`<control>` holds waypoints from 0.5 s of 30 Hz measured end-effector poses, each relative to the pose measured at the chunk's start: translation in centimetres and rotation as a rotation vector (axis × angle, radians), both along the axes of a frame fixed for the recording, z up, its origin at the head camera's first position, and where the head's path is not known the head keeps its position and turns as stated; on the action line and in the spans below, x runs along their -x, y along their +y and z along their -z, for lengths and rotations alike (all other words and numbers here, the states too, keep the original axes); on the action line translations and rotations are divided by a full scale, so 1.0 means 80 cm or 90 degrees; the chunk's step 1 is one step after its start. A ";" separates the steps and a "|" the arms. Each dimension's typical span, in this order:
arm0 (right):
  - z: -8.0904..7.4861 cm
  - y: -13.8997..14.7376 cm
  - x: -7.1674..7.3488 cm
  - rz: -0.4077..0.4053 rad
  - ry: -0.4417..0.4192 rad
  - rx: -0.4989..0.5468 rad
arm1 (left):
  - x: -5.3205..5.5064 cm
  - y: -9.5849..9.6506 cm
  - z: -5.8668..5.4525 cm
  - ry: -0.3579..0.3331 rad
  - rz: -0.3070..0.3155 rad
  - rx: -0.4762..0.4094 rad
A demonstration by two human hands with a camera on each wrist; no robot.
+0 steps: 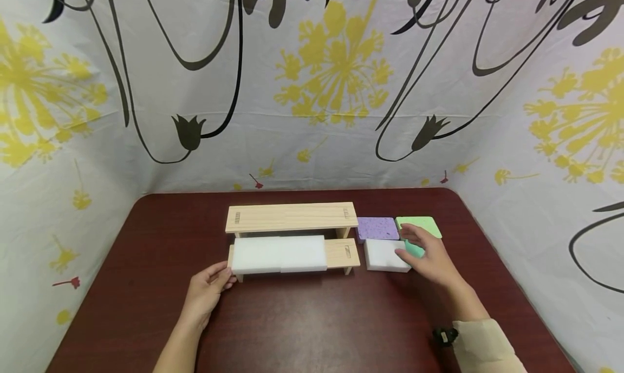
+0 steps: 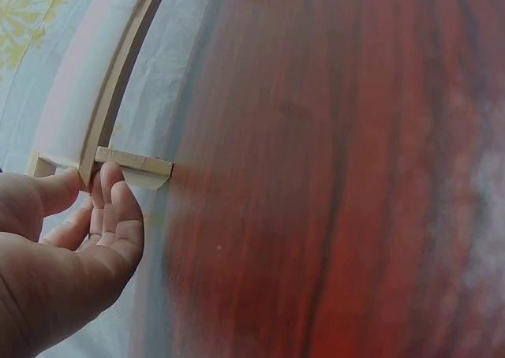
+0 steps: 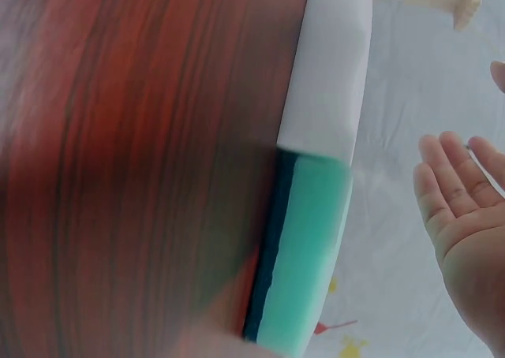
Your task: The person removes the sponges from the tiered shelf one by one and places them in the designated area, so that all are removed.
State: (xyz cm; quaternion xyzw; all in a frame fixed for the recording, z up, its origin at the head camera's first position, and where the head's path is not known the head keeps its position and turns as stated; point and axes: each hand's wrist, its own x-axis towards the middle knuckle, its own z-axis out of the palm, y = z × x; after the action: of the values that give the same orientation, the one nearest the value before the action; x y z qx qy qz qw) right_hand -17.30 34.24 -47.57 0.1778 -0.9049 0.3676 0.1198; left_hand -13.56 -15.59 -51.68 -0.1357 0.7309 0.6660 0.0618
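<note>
My left hand [image 1: 207, 293] pinches the left end of a low wooden shelf [image 1: 342, 253]. In the left wrist view, thumb and fingers close on the edge of the shelf board [image 2: 98, 141] beside its leg. Two white sponges [image 1: 255, 255] lie side by side on top of that board. Over on the right, my right hand [image 1: 434, 262] hovers with fingers spread, holding nothing. Beneath and beside it are a white sponge [image 1: 382, 255] and a teal sponge [image 3: 309, 247] with a dark scouring layer, partly hidden by the hand in the head view.
Behind the low shelf stands a taller wooden shelf [image 1: 292, 217]. A purple sponge [image 1: 377, 228] and a light green sponge [image 1: 423, 224] lie to its right. All stand on a dark red-brown table [image 1: 287, 329], with patterned cloth [image 1: 312, 145] around its back and sides.
</note>
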 end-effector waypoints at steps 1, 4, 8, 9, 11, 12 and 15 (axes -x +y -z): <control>-0.001 -0.003 0.000 -0.004 0.001 0.004 | 0.000 0.000 0.000 -0.001 0.001 0.000; -0.002 -0.011 0.001 -0.016 0.012 0.008 | 0.000 0.000 0.000 -0.003 0.002 -0.001; -0.002 -0.019 0.001 -0.027 0.010 0.012 | 0.000 0.000 0.000 -0.001 0.001 -0.001; -0.002 -0.020 0.001 -0.029 0.006 0.010 | 0.000 0.000 0.000 0.000 0.000 -0.001; -0.001 -0.023 0.001 -0.031 -0.001 0.004 | 0.000 0.000 0.000 0.002 -0.002 -0.002; 0.000 -0.025 0.000 -0.031 -0.003 0.001 | 0.000 0.000 0.000 0.002 -0.002 -0.003; 0.000 -0.030 0.000 -0.030 -0.006 -0.007 | 0.000 -0.001 0.000 0.002 0.001 -0.004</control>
State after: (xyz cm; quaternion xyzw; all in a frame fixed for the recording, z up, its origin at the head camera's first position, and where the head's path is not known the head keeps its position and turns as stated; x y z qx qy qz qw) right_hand -17.29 31.88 -47.59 0.1978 -0.9030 0.3664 0.1062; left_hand -13.57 -15.67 -51.69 -0.1334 0.7289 0.6687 0.0616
